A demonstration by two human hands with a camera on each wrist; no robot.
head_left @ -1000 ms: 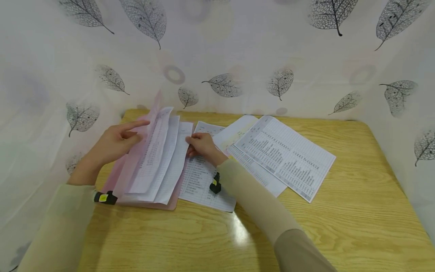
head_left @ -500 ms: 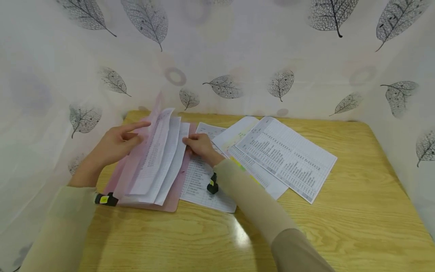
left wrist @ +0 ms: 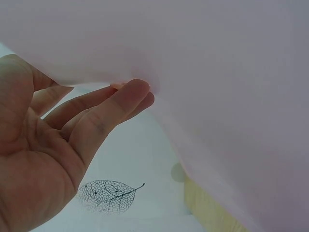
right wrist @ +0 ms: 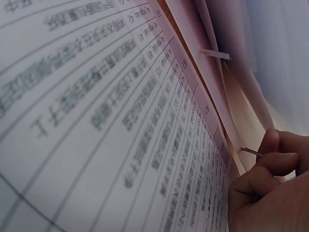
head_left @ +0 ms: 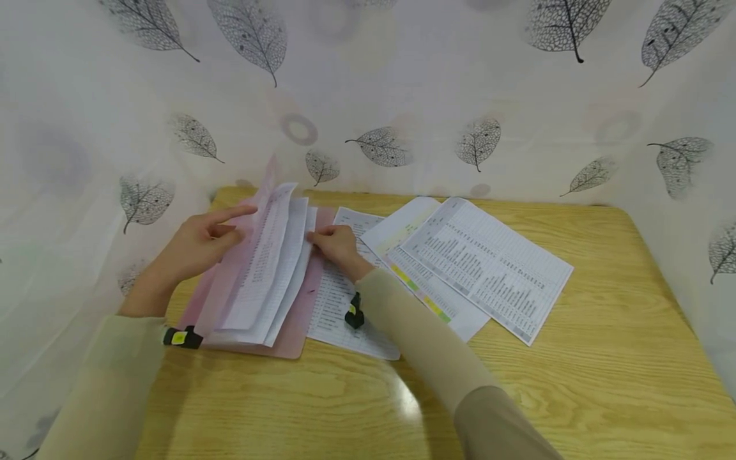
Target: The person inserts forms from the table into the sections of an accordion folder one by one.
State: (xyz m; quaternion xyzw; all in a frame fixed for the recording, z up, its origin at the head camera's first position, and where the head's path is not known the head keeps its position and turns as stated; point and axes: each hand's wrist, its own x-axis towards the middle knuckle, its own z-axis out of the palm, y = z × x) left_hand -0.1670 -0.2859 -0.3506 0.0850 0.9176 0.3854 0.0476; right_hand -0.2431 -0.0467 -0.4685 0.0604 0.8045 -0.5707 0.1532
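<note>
A pink folder (head_left: 300, 322) lies on the left part of the wooden table, with several white printed sheets (head_left: 266, 255) fanned upright inside it. My left hand (head_left: 198, 246) pinches the raised translucent pink cover (head_left: 234, 271); thumb and fingers meet at its edge in the left wrist view. My right hand (head_left: 340, 248) pinches the right edge of the rearmost white sheet (head_left: 311, 220) between thumb and forefinger. The right wrist view puts a thin pale strip (right wrist: 251, 152) beside those fingers (right wrist: 277, 164), along with the folder's pink edge (right wrist: 219, 96).
Beneath my right forearm, a printed list (head_left: 339, 319) lies close beside the folder. Farther right, a printed table sheet (head_left: 489, 268) overlaps a sheet with yellow and green cells (head_left: 414, 278). A leaf-patterned curtain (head_left: 425, 83) hangs behind the wooden table (head_left: 604, 306).
My right hand has shifted slightly left, and the sheet it pinches has slid left behind the other sheets, baring more of the pink folder. The left hand has held nearly still.
</note>
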